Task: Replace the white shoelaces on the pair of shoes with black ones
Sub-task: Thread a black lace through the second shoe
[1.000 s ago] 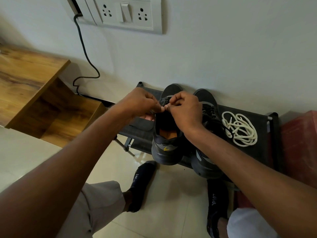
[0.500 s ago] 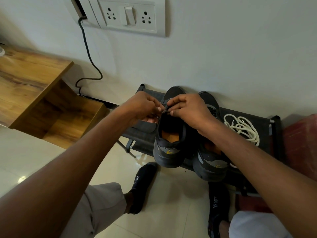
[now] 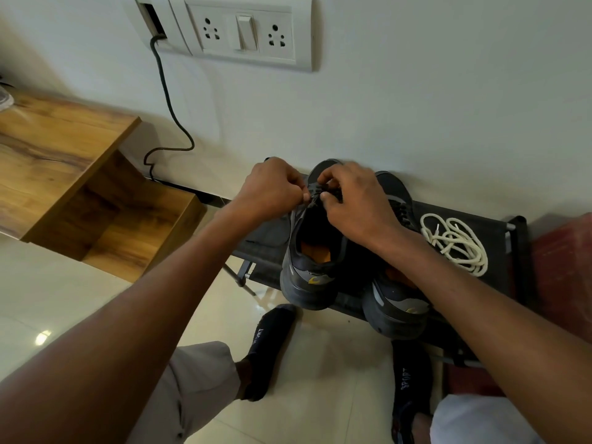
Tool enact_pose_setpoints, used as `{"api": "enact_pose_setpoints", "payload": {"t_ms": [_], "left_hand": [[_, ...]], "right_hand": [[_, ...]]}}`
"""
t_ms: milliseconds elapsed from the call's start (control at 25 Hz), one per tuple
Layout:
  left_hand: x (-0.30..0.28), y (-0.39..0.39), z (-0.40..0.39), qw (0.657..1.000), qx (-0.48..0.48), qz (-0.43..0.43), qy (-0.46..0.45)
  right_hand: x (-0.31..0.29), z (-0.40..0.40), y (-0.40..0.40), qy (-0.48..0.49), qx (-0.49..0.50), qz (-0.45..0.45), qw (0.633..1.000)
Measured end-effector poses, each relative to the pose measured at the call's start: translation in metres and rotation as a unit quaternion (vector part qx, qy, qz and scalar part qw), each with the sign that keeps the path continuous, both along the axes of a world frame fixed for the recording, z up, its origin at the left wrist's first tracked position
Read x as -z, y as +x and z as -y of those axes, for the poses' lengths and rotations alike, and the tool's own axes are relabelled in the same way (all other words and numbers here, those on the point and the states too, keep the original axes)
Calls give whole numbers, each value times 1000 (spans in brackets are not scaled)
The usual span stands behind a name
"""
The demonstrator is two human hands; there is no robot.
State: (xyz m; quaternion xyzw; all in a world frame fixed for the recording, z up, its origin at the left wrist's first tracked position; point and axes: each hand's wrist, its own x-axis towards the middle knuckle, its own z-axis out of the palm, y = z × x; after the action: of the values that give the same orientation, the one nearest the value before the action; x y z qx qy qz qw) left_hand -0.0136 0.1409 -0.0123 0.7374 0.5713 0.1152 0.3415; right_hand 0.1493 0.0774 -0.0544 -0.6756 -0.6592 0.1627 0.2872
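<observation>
At frame centre we see both hands together over the lace area of the left-hand shoe (image 3: 309, 277), a dark grey trainer with a matte upper, thick rounded sole and orange insole. The left hand (image 3: 272, 190) and the right hand (image 3: 355, 203) each have curled fingers pinching the thin black lace (image 3: 315, 195) between them. The second shoe (image 3: 395, 302) sits just beside it, to the right, partly under the right forearm. Both rest on a low rack (image 3: 499, 232) with a dark fabric shelf and metal tubes. The removed white laces (image 3: 455, 243), thick and rope-like, lie in loose coils at centre right on the shelf. A wood-grain cabinet (image 3: 61, 155) occupies the left.
</observation>
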Motion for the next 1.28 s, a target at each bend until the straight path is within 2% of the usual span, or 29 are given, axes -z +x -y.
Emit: {"api": "enact_pose_setpoints", "payload": {"t_ms": [120,240,360,440,560,680,720,800,880,920,960,1040,1120,1200,1280], "left_hand": [[3,-7,-5,997,-17,54,-61],[10,-18,-12,989,33,68,-126],[28,-21,-11,964,14,143,-222],[42,-19,-5,947,-11,198,-254],[48,-12,-3,963,-17,186,-192],[28,-6,-12,992,-38,116,-34],[13,-7,-15,987,-71,147,-1],[-19,-13,-19,938,-125,322,-19],[-43,-19,-19,866,-125,481,-59],[-48,-20,-18,847,-108,517,-61],[-50,-19,-17,844,-84,527,-48],[-49,-19,-17,872,-47,487,-1],[-45,-29,-21,910,2,414,6],[-43,-41,-21,930,72,350,-86],[-36,-45,-16,943,144,272,-129]], "right_hand": [[6,-2,6,-75,-55,-29,995],[3,-2,5,-97,-65,-9,993],[5,-3,4,-121,-77,24,989],[6,-4,6,-116,-74,22,990],[3,-4,8,-129,-77,33,988],[2,-2,6,-117,-100,111,982],[2,-1,6,-117,-112,129,978],[1,-4,9,-127,-120,123,977],[-2,-6,8,-106,-96,33,989],[-2,-7,5,-79,-88,-24,993],[-2,-9,1,-49,-89,-72,992],[-5,-16,-11,-8,-77,-123,989],[-15,-23,-19,35,-8,-196,980],[-34,-29,-21,125,49,-261,956],[-53,-29,-26,193,41,-275,941]]}}
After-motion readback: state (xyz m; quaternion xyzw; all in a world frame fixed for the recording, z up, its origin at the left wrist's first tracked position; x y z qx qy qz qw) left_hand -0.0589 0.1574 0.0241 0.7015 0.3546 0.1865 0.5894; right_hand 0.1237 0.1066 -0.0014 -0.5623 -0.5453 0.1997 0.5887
